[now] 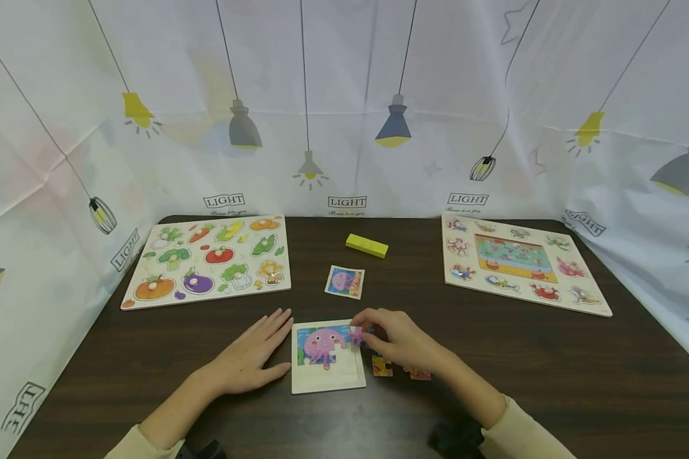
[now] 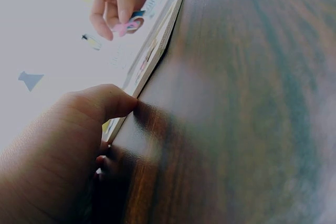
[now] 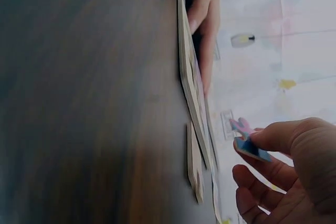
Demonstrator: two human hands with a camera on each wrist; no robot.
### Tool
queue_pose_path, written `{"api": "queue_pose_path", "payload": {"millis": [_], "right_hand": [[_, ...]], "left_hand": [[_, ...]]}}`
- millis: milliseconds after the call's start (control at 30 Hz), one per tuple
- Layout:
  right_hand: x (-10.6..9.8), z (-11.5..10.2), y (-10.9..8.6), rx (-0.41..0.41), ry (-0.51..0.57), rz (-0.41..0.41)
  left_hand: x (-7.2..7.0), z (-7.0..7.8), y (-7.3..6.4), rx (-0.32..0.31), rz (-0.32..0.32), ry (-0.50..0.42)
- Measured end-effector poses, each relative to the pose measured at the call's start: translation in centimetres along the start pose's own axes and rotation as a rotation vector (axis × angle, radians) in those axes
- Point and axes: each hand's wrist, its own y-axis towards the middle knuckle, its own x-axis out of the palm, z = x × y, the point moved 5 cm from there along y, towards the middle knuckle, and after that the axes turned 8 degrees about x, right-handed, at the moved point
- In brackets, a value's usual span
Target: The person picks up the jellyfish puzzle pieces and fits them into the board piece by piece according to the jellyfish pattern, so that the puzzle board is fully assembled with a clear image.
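A square jigsaw tray (image 1: 328, 382) lies in the middle of the table, partly filled with pieces that show a pink octopus (image 1: 321, 344) on blue. My left hand (image 1: 247, 360) rests beside its left edge, fingers stretched out; in the left wrist view the thumb touches the edge. Between thumb and fingers, my right hand (image 1: 400, 338) pinches a pink and blue jigsaw piece (image 3: 251, 142), held up over the tray's upper right side. Loose jigsaw pieces lie right of the tray, among them a yellow one (image 1: 382, 366) and another (image 1: 419, 375) partly hidden under the right hand.
Behind the tray lie a small octopus picture card (image 1: 344, 282) and a yellow block (image 1: 367, 245). A vegetable puzzle board (image 1: 175, 238) is at the back left, a sea-animal puzzle board (image 1: 462, 255) at the back right. A printed white curtain (image 1: 344, 76) hangs behind the table.
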Motion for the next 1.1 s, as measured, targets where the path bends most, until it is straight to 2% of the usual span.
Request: {"api": "queue_pose_path", "payload": {"millis": [133, 300, 767, 967, 1100], "right_hand": [[0.8, -0.4, 0.3, -0.031, 0.003, -0.017], [1.5, -0.7, 0.6, -0.046, 0.020, -0.037], [2.6, -0.5, 1.3, -0.041, -0.054, -0.030], [2.9, -0.4, 1.5, -0.048, -0.051, -0.022], [3.2, -0.2, 1.5, -0.018, -0.041, -0.027]], "left_hand": [[0.0, 0.0, 0.0, -0.006, -0.014, 0.001], [0.1, 0.0, 0.2, 0.016, -0.003, 0.013], [-0.1, 0.1, 0.2, 0.010, 0.000, 0.004], [0.0, 0.0, 0.1, 0.004, -0.007, -0.002], [0.0, 0.0, 0.0, -0.006, -0.008, -0.007]]}}
